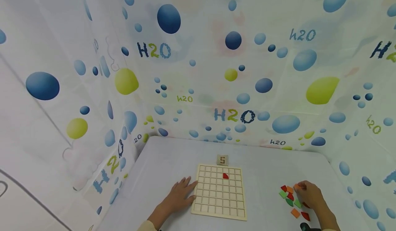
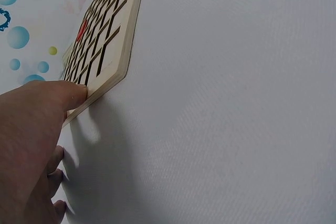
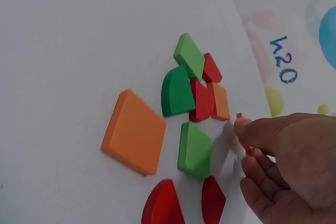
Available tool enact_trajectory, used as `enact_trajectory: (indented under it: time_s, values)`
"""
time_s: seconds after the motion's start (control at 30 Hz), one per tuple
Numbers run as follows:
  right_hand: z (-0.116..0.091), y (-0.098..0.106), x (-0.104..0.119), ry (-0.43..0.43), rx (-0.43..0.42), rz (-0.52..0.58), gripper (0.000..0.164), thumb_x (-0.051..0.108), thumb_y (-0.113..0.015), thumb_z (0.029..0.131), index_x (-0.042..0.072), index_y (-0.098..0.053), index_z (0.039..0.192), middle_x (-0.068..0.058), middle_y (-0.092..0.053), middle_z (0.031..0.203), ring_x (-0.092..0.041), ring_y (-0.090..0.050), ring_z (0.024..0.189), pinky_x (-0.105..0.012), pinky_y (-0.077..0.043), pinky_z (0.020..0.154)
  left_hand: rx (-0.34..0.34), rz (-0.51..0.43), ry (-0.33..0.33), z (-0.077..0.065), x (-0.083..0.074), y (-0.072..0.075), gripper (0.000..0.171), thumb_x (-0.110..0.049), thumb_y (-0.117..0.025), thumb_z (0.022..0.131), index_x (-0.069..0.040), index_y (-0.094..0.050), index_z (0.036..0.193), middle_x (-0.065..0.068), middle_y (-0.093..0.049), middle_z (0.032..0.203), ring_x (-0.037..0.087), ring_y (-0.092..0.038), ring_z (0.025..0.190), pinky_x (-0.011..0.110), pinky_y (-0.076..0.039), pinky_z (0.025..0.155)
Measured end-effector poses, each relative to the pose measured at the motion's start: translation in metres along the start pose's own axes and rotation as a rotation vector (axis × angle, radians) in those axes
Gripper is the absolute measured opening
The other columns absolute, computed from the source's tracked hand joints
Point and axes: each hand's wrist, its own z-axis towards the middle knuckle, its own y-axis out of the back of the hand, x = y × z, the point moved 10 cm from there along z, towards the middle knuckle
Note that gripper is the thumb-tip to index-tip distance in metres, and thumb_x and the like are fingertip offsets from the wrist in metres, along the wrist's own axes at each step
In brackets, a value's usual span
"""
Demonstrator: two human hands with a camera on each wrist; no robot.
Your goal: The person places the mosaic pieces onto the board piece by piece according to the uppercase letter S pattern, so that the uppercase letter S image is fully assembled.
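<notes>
A wooden grid board [image 1: 214,201] lies at the table's middle, with one red quarter-circle piece [image 1: 226,176] in a cell of an upper row. My left hand [image 1: 178,197] rests at the board's left side with spread fingers; in the left wrist view, its thumb [image 2: 71,94] touches the board's edge. Over on the right, my right hand [image 1: 311,195] pinches an orange square tile [image 1: 297,186] between thumb and fingertips. Beside it are loose tiles: an orange square [image 3: 135,134], light green squares [image 3: 194,150], a dark green quarter-circle [image 3: 177,93] and red quarter-circles [image 3: 164,205].
A small checked card [image 1: 222,160] that looks marked with a 5 stands behind the board's far edge. White cloth [image 1: 167,158] covers the table. A curtain [image 1: 201,79] printed with bubbles and H2O rises behind and at the sides. A dark object [image 1: 305,226] shows by the right wrist.
</notes>
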Motion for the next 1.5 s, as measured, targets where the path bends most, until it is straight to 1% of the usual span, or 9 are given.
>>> enact_trajectory:
  time_s: [0.17,0.33,0.4,0.53,0.67,0.8,1.07,1.3,1.5]
  values:
    - [0.002,0.002,0.009,0.006,-0.018,0.019,0.044,0.021,-0.064,0.102,-0.018,-0.059,0.120,-0.035,-0.066,0.113,-0.049,-0.063,0.105,-0.061,-0.055,0.093,-0.006,0.004,-0.012,0.001,0.000,0.000,0.060,-0.042,-0.061,0.106,-0.018,-0.049,0.159,0.023,-0.039,0.166,0.049,-0.034,0.154,0.074,-0.029,0.119]
    - [0.008,-0.001,0.023,0.005,-0.008,0.083,0.043,0.020,-0.064,0.102,-0.017,-0.058,0.124,-0.036,-0.065,0.117,-0.046,-0.063,0.106,-0.059,-0.056,0.094,-0.002,0.007,0.001,0.001,0.001,-0.002,0.060,-0.042,-0.061,0.105,-0.019,-0.049,0.159,0.021,-0.039,0.167,0.047,-0.034,0.155,0.072,-0.029,0.120]
    - [0.011,-0.003,0.032,0.018,-0.014,0.098,0.042,0.019,-0.064,0.102,-0.016,-0.058,0.125,-0.035,-0.065,0.118,-0.044,-0.063,0.105,-0.058,-0.058,0.093,0.000,0.006,0.008,0.000,0.002,-0.003,0.060,-0.042,-0.061,0.105,-0.020,-0.049,0.159,0.021,-0.038,0.167,0.047,-0.033,0.155,0.072,-0.028,0.121]
    - [0.015,-0.011,0.058,0.097,-0.047,0.095,0.037,0.012,-0.064,0.100,-0.015,-0.060,0.124,-0.032,-0.067,0.116,-0.041,-0.065,0.103,-0.056,-0.058,0.092,0.004,0.005,0.015,0.000,0.003,-0.003,0.060,-0.042,-0.062,0.105,-0.021,-0.049,0.159,0.020,-0.038,0.168,0.047,-0.033,0.155,0.071,-0.028,0.121]
    - [0.018,-0.024,0.090,0.161,-0.076,0.088,0.029,0.006,-0.065,0.099,-0.014,-0.064,0.120,-0.027,-0.069,0.110,-0.036,-0.065,0.099,-0.055,-0.057,0.090,0.005,0.005,0.018,0.000,0.003,-0.003,0.060,-0.042,-0.062,0.105,-0.021,-0.048,0.160,0.020,-0.038,0.168,0.046,-0.032,0.156,0.071,-0.028,0.121]
    - [0.020,-0.038,0.123,0.220,-0.101,0.092,0.023,0.003,-0.068,0.097,-0.013,-0.067,0.114,-0.023,-0.070,0.103,-0.035,-0.065,0.096,-0.054,-0.057,0.087,0.000,-0.002,0.016,-0.001,0.002,-0.002,0.060,-0.041,-0.062,0.105,-0.020,-0.049,0.159,0.020,-0.038,0.168,0.046,-0.032,0.156,0.071,-0.028,0.121]
    - [0.025,-0.069,0.175,0.286,-0.111,0.109,0.018,0.001,-0.068,0.095,-0.009,-0.070,0.110,-0.019,-0.068,0.103,-0.034,-0.066,0.096,-0.055,-0.058,0.089,0.006,0.000,0.019,0.000,0.003,-0.005,0.060,-0.041,-0.062,0.105,-0.022,-0.049,0.159,0.020,-0.038,0.168,0.046,-0.032,0.156,0.070,-0.027,0.122]
    - [0.026,-0.097,0.214,0.320,-0.072,0.114,0.016,0.000,-0.070,0.094,-0.005,-0.070,0.109,-0.014,-0.065,0.101,-0.027,-0.063,0.094,-0.049,-0.057,0.086,0.004,0.004,0.021,0.001,0.005,-0.007,0.060,-0.042,-0.062,0.105,-0.023,-0.049,0.160,0.019,-0.037,0.168,0.045,-0.032,0.156,0.070,-0.028,0.122]
    - [0.017,-0.123,0.248,0.412,0.005,0.185,0.015,-0.002,-0.069,0.097,-0.006,-0.069,0.111,-0.016,-0.063,0.106,-0.029,-0.063,0.096,-0.049,-0.058,0.085,-0.003,-0.004,0.016,0.000,0.006,-0.008,0.060,-0.042,-0.062,0.105,-0.024,-0.048,0.160,0.019,-0.037,0.168,0.045,-0.032,0.156,0.070,-0.028,0.122]
